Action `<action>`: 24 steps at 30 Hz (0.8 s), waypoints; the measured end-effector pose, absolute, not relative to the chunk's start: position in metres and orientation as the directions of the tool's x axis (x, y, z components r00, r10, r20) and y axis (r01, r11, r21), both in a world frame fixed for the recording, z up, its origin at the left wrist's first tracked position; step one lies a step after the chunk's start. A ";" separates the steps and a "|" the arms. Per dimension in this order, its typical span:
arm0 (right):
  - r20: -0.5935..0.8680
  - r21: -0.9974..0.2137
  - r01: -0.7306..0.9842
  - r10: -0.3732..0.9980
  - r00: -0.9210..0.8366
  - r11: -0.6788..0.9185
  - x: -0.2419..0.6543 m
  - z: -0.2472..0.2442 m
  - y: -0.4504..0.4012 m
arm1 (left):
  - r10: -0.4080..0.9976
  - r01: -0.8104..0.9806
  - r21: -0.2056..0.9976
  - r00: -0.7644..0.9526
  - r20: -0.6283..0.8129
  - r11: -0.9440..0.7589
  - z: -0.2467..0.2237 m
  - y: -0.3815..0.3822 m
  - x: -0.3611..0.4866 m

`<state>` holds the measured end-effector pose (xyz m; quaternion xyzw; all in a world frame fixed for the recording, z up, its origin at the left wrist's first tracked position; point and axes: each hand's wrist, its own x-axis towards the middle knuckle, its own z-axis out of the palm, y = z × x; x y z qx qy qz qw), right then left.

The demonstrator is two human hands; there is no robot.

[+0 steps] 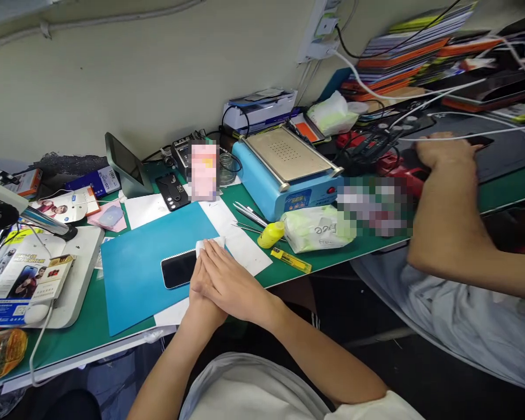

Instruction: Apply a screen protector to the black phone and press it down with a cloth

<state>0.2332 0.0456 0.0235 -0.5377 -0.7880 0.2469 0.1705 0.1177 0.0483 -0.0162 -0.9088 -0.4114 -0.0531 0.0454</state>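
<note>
A phone [178, 270] with a dark screen and light frame lies on the blue mat [131, 274], its right end covered by my hands. My right hand [234, 283] lies over my left, its fingers long and close together on a folded white tissue [219, 240]. Only a corner of that tissue shows beyond the fingertips. Below it, my left hand [201, 300] is at the phone's right end. Its fingers are mostly hidden, so its grip on the phone does not show.
Right of the mat are tweezers [249, 214], a yellow bottle [271, 234], a yellow cutter [291, 261] and a tissue pack [319, 228]. Behind stands a blue heating plate machine [266, 181]. A lamp base [81, 280] sits left. A co-worker's arm [446, 204] reaches in at right.
</note>
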 end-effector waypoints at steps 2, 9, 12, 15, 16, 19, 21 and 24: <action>-0.028 -0.583 0.761 0.929 -0.368 0.284 0.231 0.027 0.055 | 0.732 0.748 -0.049 0.659 0.172 -0.662 -0.015 0.055 0.113; 0.073 -0.545 0.732 0.893 -0.444 0.408 0.213 0.016 0.043 | 0.776 0.798 -0.102 0.602 0.187 -0.594 -0.026 0.042 0.095; 0.137 -0.539 0.714 0.883 -0.449 0.447 0.208 0.013 0.039 | 0.804 0.827 -0.109 0.562 0.193 -0.552 -0.030 0.038 0.089; 0.113 -0.554 0.718 0.893 -0.436 0.420 0.209 0.016 0.044 | 0.778 0.800 -0.109 0.599 0.191 -0.590 -0.027 0.042 0.086; 0.104 -0.557 0.721 0.896 -0.433 0.413 0.209 0.017 0.045 | 0.763 0.788 -0.119 0.615 0.200 -0.604 -0.026 0.042 0.086; 0.126 -0.553 0.713 0.889 -0.440 0.431 0.207 0.015 0.039 | 0.731 0.774 -0.156 0.631 0.259 -0.613 -0.023 0.037 0.082; 0.158 -0.546 0.702 0.879 -0.450 0.457 0.203 0.013 0.033 | 0.711 0.766 -0.156 0.639 0.294 -0.624 -0.022 0.030 0.078; 0.161 -0.551 0.695 0.876 -0.454 0.461 0.195 0.011 0.033 | 0.692 0.758 -0.123 0.640 0.334 -0.641 -0.019 0.028 0.071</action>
